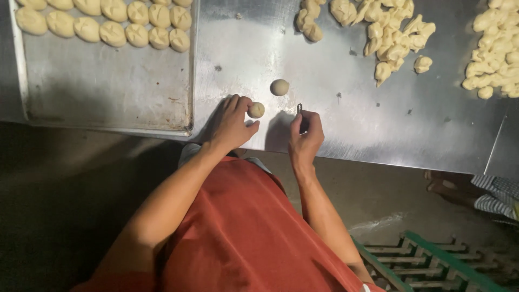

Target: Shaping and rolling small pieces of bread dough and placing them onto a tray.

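Note:
My left hand [230, 123] pinches a small round dough ball [256, 110] between thumb and fingers just above the steel table [367, 124]. My right hand [305, 135] is closed around a small metal tool [299, 108] whose tip points up, a short way right of that ball. A second smooth dough ball [279, 87] lies loose on the table just beyond both hands.
A metal baking tray [108, 92] at the left holds rows of shaped dough pieces [113, 24] along its far edge. Heaps of cut dough bits [389, 32] lie at the far right. A green metal rack [432, 259] and someone's feet [448, 189] are on the floor.

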